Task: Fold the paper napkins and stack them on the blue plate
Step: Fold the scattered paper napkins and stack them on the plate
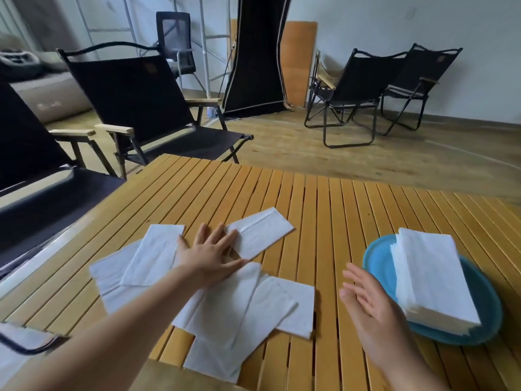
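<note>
Several white paper napkins lie loose and overlapping on the slatted wooden table [324, 210]. One napkin [263, 231] lies apart at the far side, and the main overlapping pile [239, 306] is nearer to me. My left hand [210, 251] lies flat with spread fingers on the table between them, touching the far napkin's edge. A blue plate [379, 259] at the right carries a tall stack of folded napkins [431, 280]. My right hand [366, 300] hovers with straight fingers just left of the plate and holds nothing.
Two black folding chairs [135, 103] stand close to the table's left and far-left edge. Two more folding chairs [363, 91] stand by the back wall. A white strip with a black strap [25, 338] lies at the table's near left corner.
</note>
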Available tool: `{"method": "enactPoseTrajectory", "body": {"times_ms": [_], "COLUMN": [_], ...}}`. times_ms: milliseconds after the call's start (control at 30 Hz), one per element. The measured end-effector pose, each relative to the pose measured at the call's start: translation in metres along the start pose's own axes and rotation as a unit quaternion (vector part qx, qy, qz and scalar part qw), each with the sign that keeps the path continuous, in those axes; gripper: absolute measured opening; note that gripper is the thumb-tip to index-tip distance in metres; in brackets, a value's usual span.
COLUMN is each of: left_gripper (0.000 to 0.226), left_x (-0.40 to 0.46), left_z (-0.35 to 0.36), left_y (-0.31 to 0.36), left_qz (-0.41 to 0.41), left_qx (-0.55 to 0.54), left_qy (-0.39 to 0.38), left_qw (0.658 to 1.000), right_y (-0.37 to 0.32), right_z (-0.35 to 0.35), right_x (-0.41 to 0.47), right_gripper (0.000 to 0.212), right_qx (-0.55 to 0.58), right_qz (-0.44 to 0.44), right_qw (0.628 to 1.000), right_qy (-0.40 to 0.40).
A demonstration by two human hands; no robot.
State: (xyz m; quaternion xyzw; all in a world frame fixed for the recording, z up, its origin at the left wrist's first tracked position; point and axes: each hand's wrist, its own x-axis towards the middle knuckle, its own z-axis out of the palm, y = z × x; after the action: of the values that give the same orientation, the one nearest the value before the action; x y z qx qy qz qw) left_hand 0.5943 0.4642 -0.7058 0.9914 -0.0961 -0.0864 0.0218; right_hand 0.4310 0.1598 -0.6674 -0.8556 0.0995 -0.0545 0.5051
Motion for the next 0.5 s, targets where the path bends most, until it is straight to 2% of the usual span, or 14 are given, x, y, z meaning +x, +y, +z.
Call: {"method": "enactPoseTrajectory", "body": {"times_ms": [133, 233, 300, 367, 500], "left_gripper": [0.105, 0.094, 0.092, 0.097, 0.107], "left_x": [-0.015, -0.031, -0.041, -0.05, -0.066], "left_z": [0.007, 0.011, 0.011, 0.007, -0.008], "left_y": [0.025, 0.041, 0.046, 0.04, -0.016], "left_qz": [0.063, 0.116, 0.125, 0.074, -0.124], "left_qx": [-0.002, -0.024, -0.047, -0.07, -0.083], "left_qy": [0.006, 0.002, 0.003, 0.021, 0.042], "left_qw": [0.998, 0.993, 0.991, 0.995, 0.988], "right_y": [0.002, 0.004, 0.006, 0.006, 0.006], "right_z": [0.004, 0.004, 0.005, 0.007, 0.012], "right_x": [0.001, 0.0, -0.002, -0.002, -0.003], "right_gripper": [0.045, 0.046, 0.047, 0.049, 0.055], "right_qx": [-0.026, -0.051, -0.068, -0.084, -0.117], "right_qz": [0.008, 0.008, 0.011, 0.017, 0.031], "right_qw": [1.0, 0.998, 0.997, 0.996, 0.992], "right_qy": [-0.014, -0.025, -0.026, -0.032, -0.045]}}
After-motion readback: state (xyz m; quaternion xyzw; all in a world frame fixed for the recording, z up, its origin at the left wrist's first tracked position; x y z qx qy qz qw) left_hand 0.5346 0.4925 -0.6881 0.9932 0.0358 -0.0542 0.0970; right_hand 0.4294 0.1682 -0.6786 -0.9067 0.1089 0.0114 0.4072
